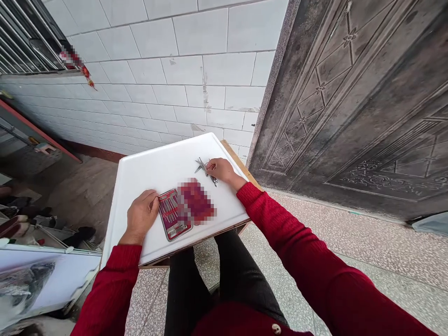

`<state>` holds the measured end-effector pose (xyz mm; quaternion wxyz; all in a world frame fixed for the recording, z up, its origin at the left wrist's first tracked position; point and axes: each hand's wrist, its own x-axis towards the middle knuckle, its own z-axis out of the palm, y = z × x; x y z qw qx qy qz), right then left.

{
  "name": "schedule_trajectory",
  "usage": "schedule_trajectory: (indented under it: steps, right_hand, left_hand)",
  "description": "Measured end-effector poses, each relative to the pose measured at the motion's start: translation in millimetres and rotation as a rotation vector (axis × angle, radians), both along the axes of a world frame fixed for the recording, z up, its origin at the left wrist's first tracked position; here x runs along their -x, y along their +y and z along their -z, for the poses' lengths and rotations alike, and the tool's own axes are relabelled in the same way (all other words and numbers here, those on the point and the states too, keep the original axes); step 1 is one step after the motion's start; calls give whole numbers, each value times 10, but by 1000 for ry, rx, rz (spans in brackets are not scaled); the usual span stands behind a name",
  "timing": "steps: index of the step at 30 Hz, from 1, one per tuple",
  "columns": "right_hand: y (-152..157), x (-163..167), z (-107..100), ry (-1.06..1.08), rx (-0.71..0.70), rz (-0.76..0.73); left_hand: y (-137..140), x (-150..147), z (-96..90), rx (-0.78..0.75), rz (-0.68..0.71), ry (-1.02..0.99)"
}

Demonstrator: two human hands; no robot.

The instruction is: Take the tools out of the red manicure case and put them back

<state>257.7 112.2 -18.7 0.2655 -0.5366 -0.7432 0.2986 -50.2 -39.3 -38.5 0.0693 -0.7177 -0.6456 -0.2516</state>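
An opened manicure case (171, 212) lies on the white tabletop (147, 168), with slim metal tools held in its dark red lining. Its other half is blurred out by pixels. My left hand (143, 212) is at the case's left edge, fingers curled in, thumb and forefinger pinching the rim near its upper corner. Farther back on the right, my right hand (222, 170) has its fingertips pressed together over a small pile of metal manicure tools (200, 165), among them what looks like scissors. Exactly which tool lies in the fingertips is hidden.
The tabletop's raised rim runs close to my legs. A white block wall (189, 102) stands behind it, and a dark patterned metal door (336, 112) is to the right. At the lower left are a white panel (70, 268) and piled household items.
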Motion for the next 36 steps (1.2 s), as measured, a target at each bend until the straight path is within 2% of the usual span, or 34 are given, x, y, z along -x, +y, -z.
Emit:
schedule_trajectory:
  steps: [4, 8, 11, 15, 22, 36]
  right_hand:
    - [-7, -5, -5, -30, 15, -4]
    - [-39, -6, -61, -178, -11, 11]
    - [-72, -10, -114, -299, -31, 17]
    - [-106, -29, -159, -367, -26, -25]
    - [-106, -103, -175, -345, -9, -47]
    - [-195, -39, -103, -305, -108, -48]
  left_hand:
    - [101, 5, -97, 44, 19, 48]
    - [297, -40, -199, 84, -12, 132]
    - [419, -119, -164, 38, -50, 69]
    - [460, -173, -20, 42, -44, 13]
    - [463, -106, 73, 50, -28, -81]
    - [431, -192, -10, 79, -4, -33]
